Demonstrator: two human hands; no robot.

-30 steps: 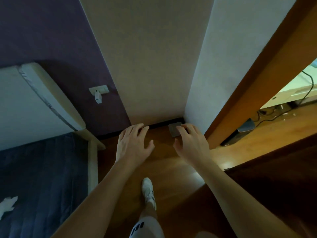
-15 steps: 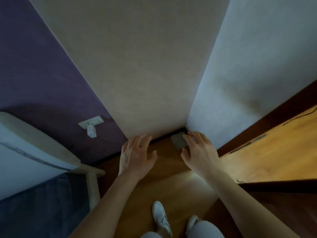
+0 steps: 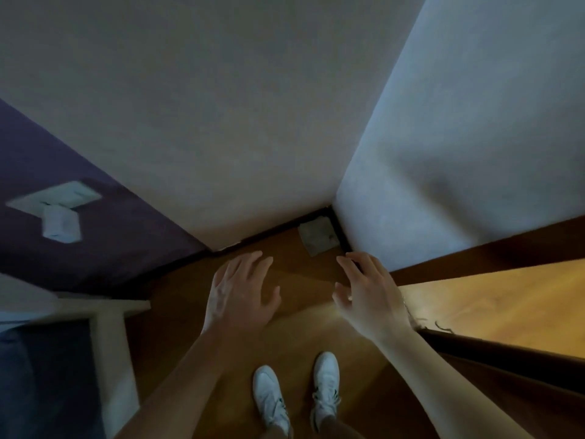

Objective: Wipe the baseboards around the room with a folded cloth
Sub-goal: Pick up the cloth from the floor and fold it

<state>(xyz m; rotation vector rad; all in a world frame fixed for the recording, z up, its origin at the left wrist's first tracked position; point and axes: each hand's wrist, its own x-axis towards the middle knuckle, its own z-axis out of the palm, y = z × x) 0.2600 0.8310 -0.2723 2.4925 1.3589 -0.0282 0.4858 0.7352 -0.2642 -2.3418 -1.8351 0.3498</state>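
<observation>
A folded grey cloth [image 3: 318, 236] lies on the wooden floor in the room's corner, against the dark baseboard [image 3: 269, 234] that runs along the foot of the walls. My left hand [image 3: 242, 291] hovers above the floor with its fingers spread, left of the cloth and holding nothing. My right hand [image 3: 367, 289] is also held out with relaxed fingers, just below and right of the cloth, apart from it.
A white plug in a wall socket [image 3: 58, 209] sits on the purple wall at left. A pale bed frame [image 3: 110, 337] with dark bedding fills the lower left. A dark door edge [image 3: 506, 353] and a brightly lit floor lie at right. My white shoes [image 3: 269, 397] stand below.
The view has tilted down and come closer to the corner. My right hand has drawn back from the cloth, which now lies fully uncovered. Both feet are now side by side.
</observation>
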